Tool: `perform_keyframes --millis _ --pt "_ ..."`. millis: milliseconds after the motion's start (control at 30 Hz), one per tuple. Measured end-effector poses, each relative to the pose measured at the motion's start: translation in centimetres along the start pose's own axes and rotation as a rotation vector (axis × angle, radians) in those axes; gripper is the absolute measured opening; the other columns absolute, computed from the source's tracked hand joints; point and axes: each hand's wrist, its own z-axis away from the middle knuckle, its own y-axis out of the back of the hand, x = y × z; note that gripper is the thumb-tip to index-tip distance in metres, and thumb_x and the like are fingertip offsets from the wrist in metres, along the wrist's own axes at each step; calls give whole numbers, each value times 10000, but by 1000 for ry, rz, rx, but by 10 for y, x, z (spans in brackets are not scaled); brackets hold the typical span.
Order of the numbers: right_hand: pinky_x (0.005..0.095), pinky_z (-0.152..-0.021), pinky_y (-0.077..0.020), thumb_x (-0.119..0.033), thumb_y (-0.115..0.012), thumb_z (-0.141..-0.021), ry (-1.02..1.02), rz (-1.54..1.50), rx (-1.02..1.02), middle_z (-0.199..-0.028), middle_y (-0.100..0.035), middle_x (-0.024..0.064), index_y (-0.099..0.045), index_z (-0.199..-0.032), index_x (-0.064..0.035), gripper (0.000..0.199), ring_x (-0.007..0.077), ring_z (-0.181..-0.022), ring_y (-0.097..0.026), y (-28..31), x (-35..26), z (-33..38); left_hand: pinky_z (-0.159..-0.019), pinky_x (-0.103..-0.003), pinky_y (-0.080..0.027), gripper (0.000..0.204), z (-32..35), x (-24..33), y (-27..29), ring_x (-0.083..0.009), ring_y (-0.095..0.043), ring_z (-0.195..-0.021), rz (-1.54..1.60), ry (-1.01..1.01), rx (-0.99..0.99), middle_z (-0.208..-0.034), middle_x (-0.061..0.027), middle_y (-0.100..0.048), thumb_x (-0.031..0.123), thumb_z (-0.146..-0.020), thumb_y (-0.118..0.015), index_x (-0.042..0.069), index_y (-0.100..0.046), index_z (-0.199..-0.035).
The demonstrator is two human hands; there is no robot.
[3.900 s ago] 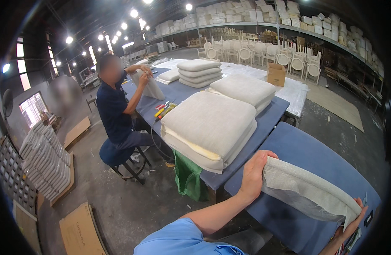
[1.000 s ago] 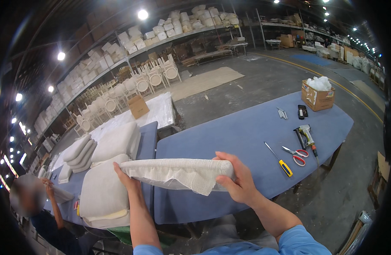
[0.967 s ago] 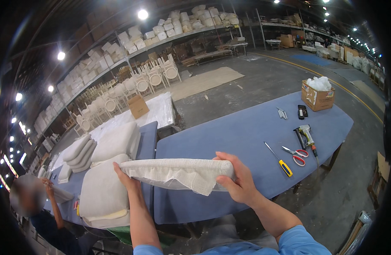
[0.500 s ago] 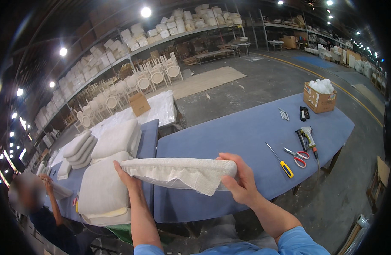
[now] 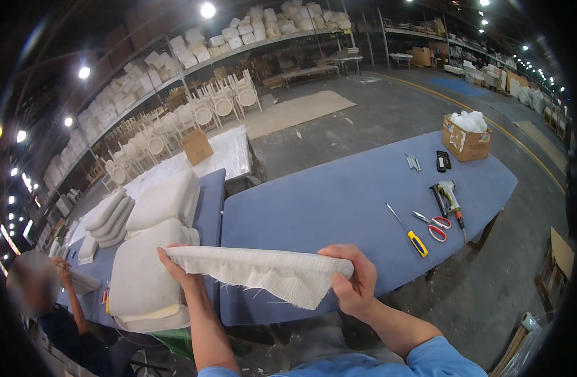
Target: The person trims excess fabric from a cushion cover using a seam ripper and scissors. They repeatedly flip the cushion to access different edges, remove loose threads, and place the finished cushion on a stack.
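Observation:
Between my hands is a pale upholstered seat cushion [image 5: 257, 267], tipped up nearly edge-on above the blue table. My left hand [image 5: 179, 270] is closed on its left end, and my right hand [image 5: 359, 284] grips the right end with the thumb toward me. Loose, frayed fabric hangs from the cushion's lower side, hiding most of its underside. Close by my left hand, a stack of similar cushions [image 5: 144, 270] rests on the neighbouring table. To the right lie a yellow-handled screwdriver [image 5: 416, 242], red-handled scissors [image 5: 434, 226] and a staple gun [image 5: 449, 196] with a hose.
Farther back on the blue table [image 5: 313, 207] are metal staple strips [image 5: 413, 162], a black device [image 5: 442, 162] and a cardboard box [image 5: 467, 143] of white stuffing. A co-worker [image 5: 75, 314] works at the far left. Pale chair frames [image 5: 204, 113] stand beyond a wrapped table.
The cushion has sunk a little and turned in my hands, so its hanging frayed fabric faces me more. Both hands keep their hold. The whole view has shifted slightly.

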Motion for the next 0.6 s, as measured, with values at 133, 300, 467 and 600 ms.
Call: perform_keyframes --millis 133,300,467,600 --pt "308 -860 -528 -135 -658 -950 22 23 -29 -1158 -681 143 -636 -1249 39 347 176 -991 -657 4 2 1 -636 -383 -548 579 2 2 1 -233 -639 -669 11 -2 -13 -733 -98 -638 608 -1076 -415 89 -588 -884" --pt "310 -860 -529 -140 -660 -957 18 -40 -22 -1165 -681 142 -631 -1255 39 349 178 -986 -659 5 2 2 -638 -386 -549 583 4 3 2 -235 -641 -670 9 -4 0 -733 -96 -636 610 -1076 -415 89 -587 -881" --pt "306 -853 -530 -136 -666 -955 8 -40 -24 -1164 -679 137 -632 -1251 35 344 180 -972 -663 6 2 2 -640 -387 -549 580 4 0 1 -232 -640 -671 17 -9 18 -735 -90 -633 617 -1072 -426 94 -586 -879" --pt "303 -876 -522 -148 -618 -982 14 32 -85 -1186 -674 140 -584 -1283 70 373 151 -1005 -641 1 1 -2 -643 -385 -548 566 0 2 4 -228 -639 -675 60 16 -2 -745 -83 -633 622 -1064 -449 104 -586 -885"
